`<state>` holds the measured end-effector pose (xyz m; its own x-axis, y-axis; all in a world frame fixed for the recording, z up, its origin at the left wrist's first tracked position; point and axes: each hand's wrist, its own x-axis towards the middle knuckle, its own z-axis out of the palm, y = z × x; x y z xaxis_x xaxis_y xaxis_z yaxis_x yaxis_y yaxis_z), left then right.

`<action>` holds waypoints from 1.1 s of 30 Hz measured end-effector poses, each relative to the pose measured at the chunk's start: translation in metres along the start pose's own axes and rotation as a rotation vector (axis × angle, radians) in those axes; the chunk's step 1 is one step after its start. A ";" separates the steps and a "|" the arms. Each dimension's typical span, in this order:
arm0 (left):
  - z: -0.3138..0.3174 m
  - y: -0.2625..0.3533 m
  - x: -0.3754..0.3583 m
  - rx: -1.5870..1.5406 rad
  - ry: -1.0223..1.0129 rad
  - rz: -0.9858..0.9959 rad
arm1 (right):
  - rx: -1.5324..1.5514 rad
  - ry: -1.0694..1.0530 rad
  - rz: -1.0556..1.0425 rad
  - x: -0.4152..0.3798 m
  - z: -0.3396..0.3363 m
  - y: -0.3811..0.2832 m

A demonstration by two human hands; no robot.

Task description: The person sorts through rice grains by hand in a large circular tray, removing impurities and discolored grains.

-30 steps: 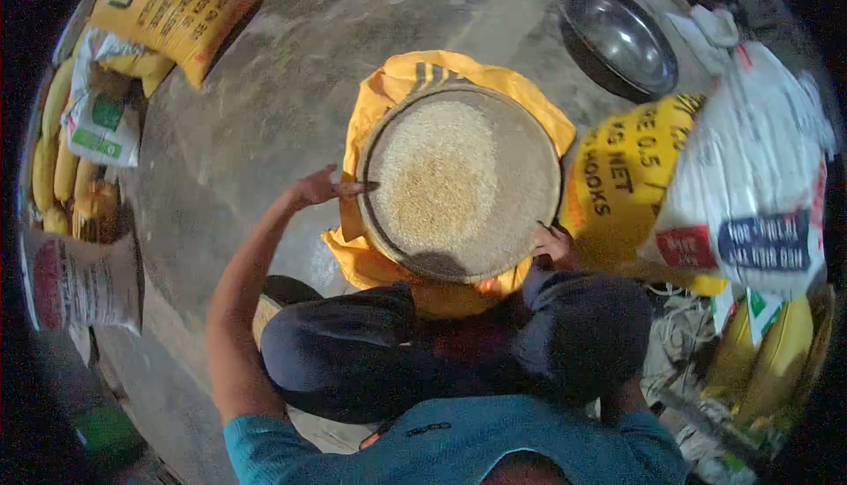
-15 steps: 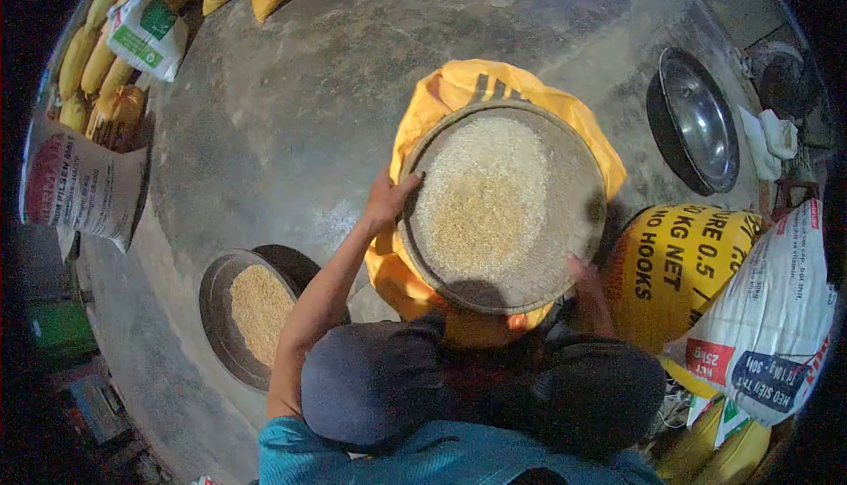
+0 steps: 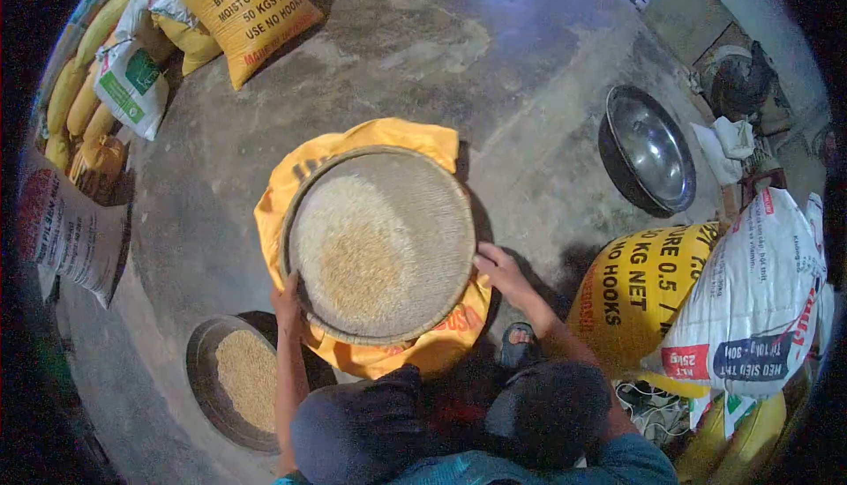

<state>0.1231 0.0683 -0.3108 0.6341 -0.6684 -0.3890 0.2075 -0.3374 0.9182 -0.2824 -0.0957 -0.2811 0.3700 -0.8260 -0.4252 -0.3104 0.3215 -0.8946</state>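
Observation:
A round shallow woven tray (image 3: pixel 432 194) holds pale grain (image 3: pixel 357 260), whiter at the upper left and browner toward the lower middle. Beneath it spreads an open yellow sack (image 3: pixel 406 132), its edges showing around the tray. My left hand (image 3: pixel 288 304) grips the tray's lower left rim, fingers partly hidden. On the right side, my right hand (image 3: pixel 503 272) holds the rim, with the thumb on top. Both my knees are below the tray.
A dark pan (image 3: pixel 207 370) with brown grain is at the lower left. An empty metal basin (image 3: pixel 648 150) lies at the right. Full sacks (image 3: pixel 618 300) stand on the right, more sacks (image 3: pixel 243 18) at the upper left. A sandalled foot (image 3: pixel 519 344) is near the tray.
The view has shifted, and the tray, sack and both hands now appear further left and lower. My right hand shows more clearly, at the tray's right rim. The grain looks much the same.

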 end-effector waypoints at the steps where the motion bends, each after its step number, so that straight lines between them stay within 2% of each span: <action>1: -0.009 -0.006 -0.002 -0.063 0.093 0.031 | -0.071 -0.033 0.028 -0.008 -0.003 0.002; 2: -0.020 -0.013 -0.002 -0.126 0.185 0.059 | -0.075 -0.027 0.018 -0.018 -0.005 0.003; 5: -0.059 -0.043 0.012 -0.163 0.198 0.099 | -0.051 -0.152 0.132 -0.042 -0.016 0.009; 6: -0.058 -0.043 0.006 -0.194 0.260 0.124 | -0.176 -0.133 0.178 -0.049 -0.018 0.014; 7: -0.067 -0.051 0.006 -0.213 0.233 0.092 | -0.298 -0.112 0.224 -0.056 -0.016 0.020; 8: -0.060 -0.045 -0.003 -0.190 0.293 0.122 | -0.297 -0.111 0.220 -0.060 -0.014 0.028; 9: -0.054 -0.040 -0.012 -0.166 0.351 0.149 | -0.330 -0.120 0.106 -0.065 -0.009 0.034; 10: -0.056 -0.058 -0.002 -0.268 0.348 0.167 | -0.361 -0.131 -0.004 -0.071 -0.002 0.042; 13: -0.047 -0.034 -0.021 -0.241 0.308 0.078 | -0.291 -0.225 0.004 -0.081 0.022 0.014; 14: -0.050 -0.039 -0.015 -0.235 0.288 0.132 | -0.266 -0.299 -0.063 -0.070 0.025 0.015; 15: -0.054 -0.048 -0.010 -0.227 0.272 0.179 | -0.269 -0.259 -0.001 -0.067 0.031 0.002; 16: -0.055 -0.049 -0.011 -0.168 0.309 0.171 | -0.274 -0.221 0.061 -0.065 0.039 -0.016; 17: -0.053 -0.048 -0.013 -0.107 0.343 0.164 | -0.319 -0.167 0.028 -0.059 0.044 -0.034; 19: -0.051 -0.025 -0.024 -0.135 0.326 -0.080 | -0.373 -0.139 -0.010 -0.042 0.051 -0.046; 20: -0.051 -0.021 -0.022 -0.141 0.353 -0.086 | -0.292 -0.086 -0.099 -0.031 0.055 -0.048; 21: -0.052 -0.016 -0.018 -0.001 0.377 -0.028 | -0.209 -0.036 -0.192 -0.020 0.057 -0.051; 22: -0.055 -0.011 -0.016 0.151 0.397 0.024 | -0.207 -0.064 -0.191 -0.016 0.060 -0.049; 23: -0.060 -0.021 -0.002 0.099 0.410 0.190 | -0.235 -0.068 -0.184 -0.015 0.064 -0.043; 25: -0.077 -0.007 0.017 0.415 0.304 -0.067 | -0.260 -0.088 -0.178 -0.007 0.064 -0.037; 26: -0.078 -0.001 0.015 0.424 0.320 -0.081 | -0.356 -0.077 -0.273 -0.001 0.064 -0.034; 27: -0.080 0.009 0.011 0.533 0.252 -0.111 | -0.447 -0.065 -0.376 0.003 0.064 -0.035; 28: -0.080 0.022 0.009 0.640 0.186 -0.137 | -0.436 -0.083 -0.384 0.006 0.061 -0.038; 29: -0.084 0.029 0.012 0.644 0.208 -0.137 | -0.499 -0.110 -0.430 0.004 0.058 -0.051; 31: -0.094 0.028 0.014 1.158 0.236 0.122 | -0.559 -0.153 -0.465 0.004 0.050 -0.064; 33: -0.094 0.082 -0.010 1.224 -0.079 0.139 | -0.763 -0.178 -0.542 0.013 0.041 -0.073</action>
<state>0.2042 0.1096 -0.2247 0.5396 -0.7721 -0.3357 -0.7191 -0.6300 0.2932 -0.2186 -0.1109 -0.2274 0.7398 -0.6709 -0.0501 -0.5221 -0.5255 -0.6718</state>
